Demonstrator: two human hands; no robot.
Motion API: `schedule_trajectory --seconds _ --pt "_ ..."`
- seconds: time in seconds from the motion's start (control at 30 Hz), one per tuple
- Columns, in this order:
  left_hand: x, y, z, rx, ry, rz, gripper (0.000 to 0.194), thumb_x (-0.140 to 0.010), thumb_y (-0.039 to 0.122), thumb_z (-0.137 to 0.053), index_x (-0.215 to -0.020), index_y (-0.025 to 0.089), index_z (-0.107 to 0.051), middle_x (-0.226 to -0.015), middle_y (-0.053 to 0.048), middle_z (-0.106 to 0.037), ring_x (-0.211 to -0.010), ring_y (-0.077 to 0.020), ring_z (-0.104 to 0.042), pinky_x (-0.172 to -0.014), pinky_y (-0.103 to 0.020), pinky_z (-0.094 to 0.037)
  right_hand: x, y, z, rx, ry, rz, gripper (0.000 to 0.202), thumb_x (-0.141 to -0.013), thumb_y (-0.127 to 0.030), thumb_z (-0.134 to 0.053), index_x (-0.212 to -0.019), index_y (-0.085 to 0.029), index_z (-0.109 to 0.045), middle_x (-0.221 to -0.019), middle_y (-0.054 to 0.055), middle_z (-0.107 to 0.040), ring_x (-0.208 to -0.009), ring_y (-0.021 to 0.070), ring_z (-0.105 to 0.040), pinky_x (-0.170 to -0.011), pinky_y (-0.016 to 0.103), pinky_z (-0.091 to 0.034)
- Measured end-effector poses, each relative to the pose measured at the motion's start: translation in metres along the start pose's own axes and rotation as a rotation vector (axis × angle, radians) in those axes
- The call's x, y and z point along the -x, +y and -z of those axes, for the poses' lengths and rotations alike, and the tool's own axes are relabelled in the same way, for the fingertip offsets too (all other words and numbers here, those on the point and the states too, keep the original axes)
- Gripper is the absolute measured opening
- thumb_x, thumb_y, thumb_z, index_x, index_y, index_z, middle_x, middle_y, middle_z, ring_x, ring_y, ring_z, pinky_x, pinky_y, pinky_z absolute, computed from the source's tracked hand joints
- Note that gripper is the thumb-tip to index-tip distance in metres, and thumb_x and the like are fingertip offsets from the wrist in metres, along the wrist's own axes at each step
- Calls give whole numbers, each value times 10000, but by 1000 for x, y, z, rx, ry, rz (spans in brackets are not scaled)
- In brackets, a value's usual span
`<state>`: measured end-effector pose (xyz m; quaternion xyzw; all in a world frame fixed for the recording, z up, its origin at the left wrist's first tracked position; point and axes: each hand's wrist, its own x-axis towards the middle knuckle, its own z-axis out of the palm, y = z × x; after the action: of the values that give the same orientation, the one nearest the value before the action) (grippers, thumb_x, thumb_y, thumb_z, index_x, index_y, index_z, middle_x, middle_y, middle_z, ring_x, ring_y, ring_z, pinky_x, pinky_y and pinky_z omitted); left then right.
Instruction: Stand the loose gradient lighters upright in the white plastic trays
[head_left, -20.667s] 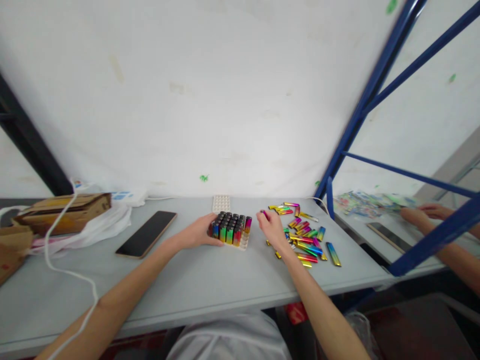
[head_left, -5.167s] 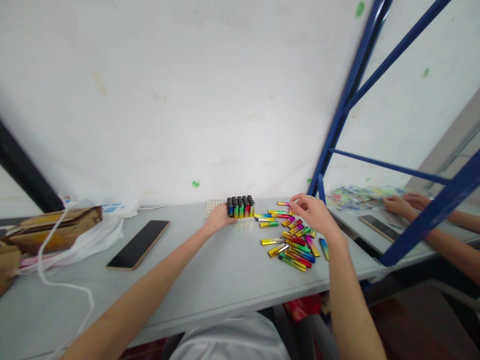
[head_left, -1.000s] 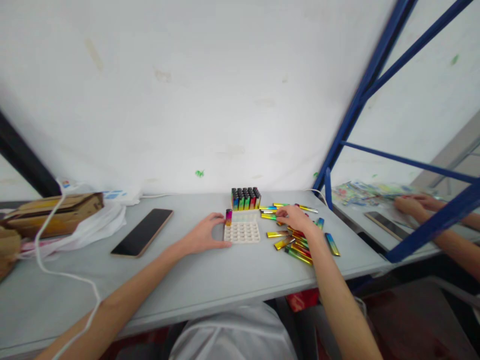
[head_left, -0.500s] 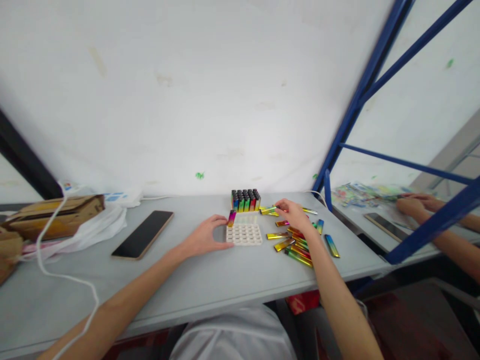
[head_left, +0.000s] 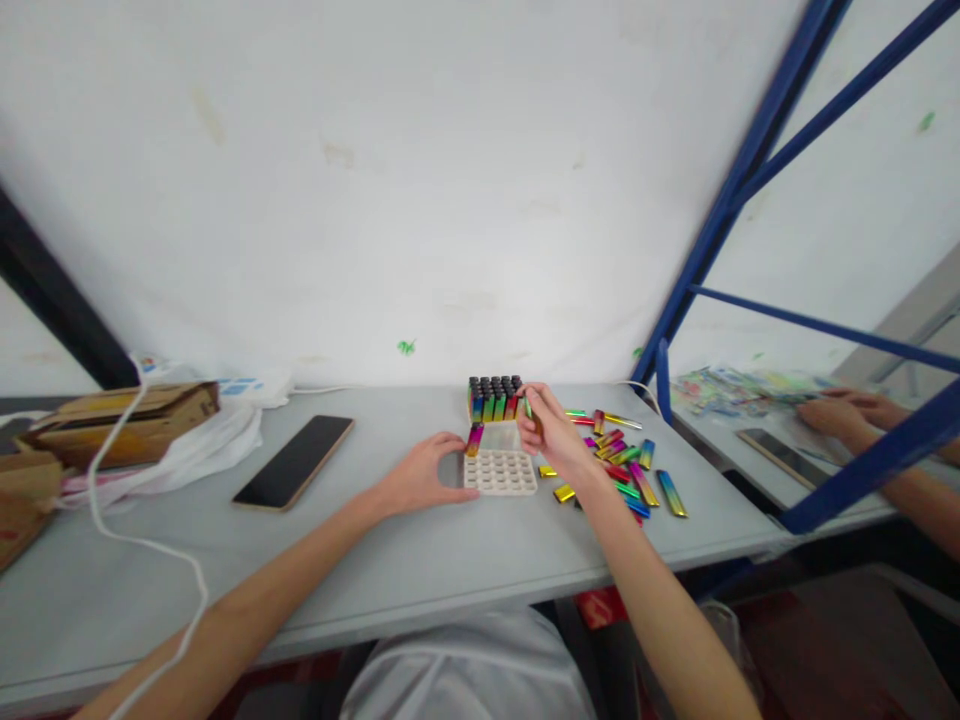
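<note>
My left hand grips the left side of a white tray with rows of small slots, thumb at its near corner and fingers farther back. One purple-and-gold lighter stands upright in the tray's back left corner. Over the tray's back right, my right hand has its fingers closed around another lighter, mostly covered by them. Behind the tray stands a block of upright lighters with black tops. Several shiny loose lighters lie scattered to the right of the tray.
A phone lies on the grey table at left. Beyond it are a cardboard box and a white plastic bag. A white cable crosses the left side. A blue metal frame rises at right, with another person's hands beyond it.
My right hand has moved left from the loose lighters to the tray, bringing a lighter with it. My left hand stays on the tray. The view has shifted slightly.
</note>
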<state>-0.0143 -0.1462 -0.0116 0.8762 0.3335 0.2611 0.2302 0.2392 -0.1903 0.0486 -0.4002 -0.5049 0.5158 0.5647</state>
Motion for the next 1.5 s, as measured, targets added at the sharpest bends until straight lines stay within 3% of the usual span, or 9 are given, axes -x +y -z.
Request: schedule_trajectory --seconds 0.1,0.2,0.37,0.47,0.73,0.9,1.07,1.27,1.5 --pt "0 1 -1 -2 -1 1 656 -763 596 -926 -1288 235 -770 -1353 -112 -765 -1245 -343 -736 -1174 -470 -548 1 11 -18 114 39 6 598 -840 -855 -711 -934 -284 -560 -594 -111 -347 -453 102 -253 -428 240 -195" --pt "0 0 -2 -2 2 1 657 -758 600 -928 -1278 231 -771 -1337 -109 -773 -1237 -349 -739 -1170 -473 -550 -1 24 -23 259 101 63 627 -877 -853 -632 -712 -264 -495 -562 -70 -371 -484 120 -309 -461 283 -238" --pt "-1 1 -2 6 1 0 654 -752 597 -932 -1277 240 -774 -1337 -102 -771 -1232 -347 -743 -1168 -467 -553 -5 38 -16 503 216 224 532 -932 -618 -571 -572 -265 -402 -544 -37 -377 -578 146 -371 -570 309 -283" --pt "-1 1 -2 -4 1 0 655 -757 594 -932 -1276 228 -772 -1336 -107 -767 -1237 -345 -742 -1174 -457 -550 -6 39 -13 527 223 266 482 -936 -568 -560 -593 -264 -412 -571 -38 -399 -595 150 -380 -577 306 -289" --pt "-1 -2 -4 -19 9 6 661 -765 606 -926 -1278 220 -768 -1318 -109 -757 -1225 -353 -737 -1168 -468 -549 -6 41 -13 520 83 226 451 -1033 -684 -521 -834 -280 -512 -671 -36 -551 -593 180 -524 -583 295 -425" --pt "-1 -4 -4 -35 1 9 675 -770 623 -923 -1288 219 -767 -1302 -103 -758 -1233 -347 -729 -1168 -451 -548 -3 37 -12 648 -14 321 491 -1053 -695 -510 -808 -270 -509 -800 22 -649 -709 207 -640 -691 326 -507" --pt "-1 -7 -5 -43 0 1 676 -780 638 -918 -1291 224 -765 -1301 -103 -762 -1207 -337 -736 -1154 -457 -553 -3 42 -16 446 -154 173 493 -1051 -765 -479 -953 -283 -515 -737 -28 -632 -571 178 -582 -584 304 -473" --pt "-1 -7 -5 -37 8 -1 666 -773 603 -930 -1287 214 -762 -1303 -107 -757 -1220 -337 -734 -1159 -454 -550 -4 41 -17 440 72 189 588 -993 -809 -523 -767 -266 -508 -618 -48 -466 -579 161 -454 -560 291 -365" --pt "-1 -7 -4 -44 0 8 672 -774 592 -933 -1305 218 -762 -1333 -105 -748 -1243 -336 -727 -1181 -448 -543 -3 39 -17 611 255 264 497 -915 -635 -496 -601 -264 -393 -586 -42 -364 -618 147 -379 -609 311 -261"
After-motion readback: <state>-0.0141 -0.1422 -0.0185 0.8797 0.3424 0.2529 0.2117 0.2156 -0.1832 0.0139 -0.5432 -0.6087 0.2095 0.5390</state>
